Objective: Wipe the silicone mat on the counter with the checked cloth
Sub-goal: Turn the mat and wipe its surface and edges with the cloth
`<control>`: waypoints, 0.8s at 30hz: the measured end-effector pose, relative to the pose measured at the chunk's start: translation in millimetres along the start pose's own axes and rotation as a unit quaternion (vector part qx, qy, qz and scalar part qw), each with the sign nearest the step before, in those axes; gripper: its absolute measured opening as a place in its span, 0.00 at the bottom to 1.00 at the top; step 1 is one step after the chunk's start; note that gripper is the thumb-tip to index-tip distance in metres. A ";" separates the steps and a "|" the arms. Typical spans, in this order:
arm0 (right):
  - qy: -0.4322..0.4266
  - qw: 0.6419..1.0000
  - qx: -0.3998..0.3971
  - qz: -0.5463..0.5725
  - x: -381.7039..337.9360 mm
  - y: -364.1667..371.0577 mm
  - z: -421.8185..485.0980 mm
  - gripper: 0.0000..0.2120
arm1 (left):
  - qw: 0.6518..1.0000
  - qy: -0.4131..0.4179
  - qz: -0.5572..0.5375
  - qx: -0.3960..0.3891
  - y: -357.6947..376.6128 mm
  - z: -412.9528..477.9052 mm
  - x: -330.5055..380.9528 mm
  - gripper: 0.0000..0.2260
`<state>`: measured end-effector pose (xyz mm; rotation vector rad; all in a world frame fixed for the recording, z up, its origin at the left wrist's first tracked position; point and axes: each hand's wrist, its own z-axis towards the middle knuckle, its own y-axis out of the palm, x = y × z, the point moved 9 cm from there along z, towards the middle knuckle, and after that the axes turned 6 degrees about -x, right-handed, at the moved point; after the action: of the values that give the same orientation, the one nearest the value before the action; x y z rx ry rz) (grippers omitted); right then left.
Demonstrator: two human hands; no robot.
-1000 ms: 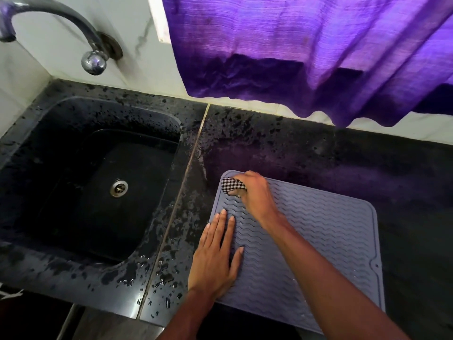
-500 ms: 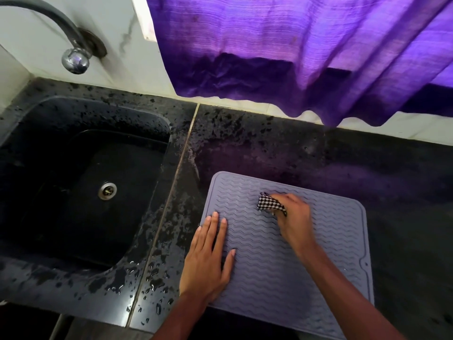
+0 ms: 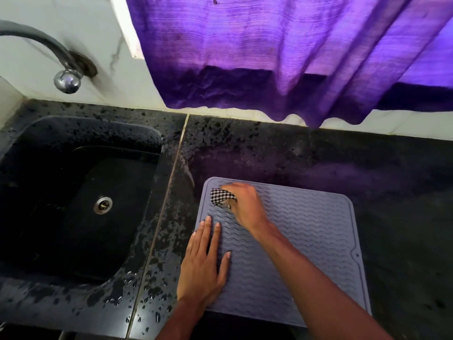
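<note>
Mat: from the head camera, the grey-lilac silicone mat (image 3: 306, 241) lies flat on the black worktop (image 3: 367, 163), just right of the sink (image 3: 73, 192).
Cloth: the bunched checked cloth (image 3: 220, 196) sits on the mat's far left corner, partly hidden under the hand that works it.
Right hand: the right hand (image 3: 245, 204) reaches across the mat, its fingers (image 3: 229, 186) curled round the cloth and pressing it down.
Left hand: the left hand (image 3: 203, 263) lies flat on the mat's near left edge, fingers (image 3: 206, 234) straight, holding nothing and pinning the mat.
Surroundings: water drops (image 3: 157, 273) bead the worktop between sink and mat. A tap (image 3: 66, 79) juts from the far wall at left, and a purple curtain (image 3: 269, 57) hangs above the far edge.
Step in hand: wiping, by the look of it at the corner end of a stroke, with most of the mat lying right of the cloth.
Doing it well: a firm left palm should stop the mat sliding on wet stone. Even pressure along the wavy ridges, in overlapping passes that take in the raised rim and corners, looks the surest way.
</note>
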<state>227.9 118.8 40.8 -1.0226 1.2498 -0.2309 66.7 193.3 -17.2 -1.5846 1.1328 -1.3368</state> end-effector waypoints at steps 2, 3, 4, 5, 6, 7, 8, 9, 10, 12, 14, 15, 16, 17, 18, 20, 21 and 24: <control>0.012 0.997 0.027 -0.065 12.3 -14.0 -15.1 0.19 | 1.000 0.002 -0.010 0.007 -1.2 0.3 -0.1 0.32; 0.019 0.994 0.031 -0.105 20.7 -19.7 -22.8 0.21 | 1.000 0.002 -0.013 0.010 -1.2 0.5 0.3 0.32; 0.025 0.991 0.027 -0.131 29.4 -23.3 -28.8 0.24 | 1.000 0.003 -0.015 0.012 -0.9 0.7 0.6 0.32; 0.032 0.990 0.020 -0.139 37.3 -25.9 -33.1 0.26 | 1.000 0.003 -0.017 0.014 -0.9 0.6 0.3 0.32; 0.041 0.990 0.011 -0.137 43.6 -27.5 -35.5 0.28 | 1.000 0.003 -0.021 0.017 -1.3 0.2 -0.3 0.32; 0.049 0.989 0.006 -0.138 46.5 -29.8 -36.7 0.29 | 0.999 0.003 -0.025 0.022 -1.6 0.1 -1.1 0.32; 0.058 0.989 0.005 -0.139 50.2 -32.3 -37.1 0.29 | 0.999 0.002 -0.028 0.026 -2.3 0.1 -1.3 0.33; 0.065 0.988 0.008 -0.137 53.7 -35.1 -38.7 0.28 | 0.999 0.001 -0.030 0.029 -2.7 -0.1 -1.2 0.33; 0.071 0.989 0.015 -0.132 58.0 -39.1 -41.0 0.27 | 0.999 -0.001 -0.031 0.032 -3.3 0.1 -1.0 0.33; 0.085 0.988 0.020 -0.129 72.3 -49.1 -50.1 0.25 | 0.999 -0.004 -0.027 0.037 -3.4 -0.4 -1.2 0.33; 0.106 0.984 0.018 -0.140 96.0 -63.4 -62.1 0.24 | 0.999 -0.006 -0.019 0.037 -2.5 -0.3 -1.7 0.33; 0.115 0.982 0.020 -0.147 108.3 -72.9 -69.4 0.23 | 0.999 -0.007 -0.017 0.038 -2.4 -0.4 -2.0 0.33; 0.125 0.980 0.023 -0.151 121.1 -83.3 -77.2 0.23 | 0.999 -0.006 -0.016 0.039 -2.3 -0.3 -1.4 0.33; 0.133 0.979 0.028 -0.152 131.1 -94.6 -85.2 0.22 | 0.999 -0.006 -0.015 0.040 -2.1 -0.4 -0.9 0.34; 0.135 0.978 0.035 -0.153 140.6 -105.0 -92.5 0.22 | 0.999 -0.005 -0.016 0.042 -2.5 -0.5 -0.6 0.34; 0.137 0.978 0.044 -0.150 152.9 -122.2 -105.4 0.20 | 0.999 -0.005 -0.019 0.048 -3.5 -0.6 -0.3 0.34; 0.145 0.977 0.049 -0.148 157.9 -128.2 -109.9 0.19 | 0.999 -0.005 -0.019 0.050 -4.0 -0.7 -0.7 0.34; 0.168 0.973 0.061 -0.146 167.2 -136.5 -114.3 0.18 | 0.999 -0.004 -0.014 0.047 -3.1 -1.2 -0.9 0.34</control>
<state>239.5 -125.1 34.3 -1.0873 1.3639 -0.7240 66.0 195.1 -14.3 -1.5418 1.0312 -1.3819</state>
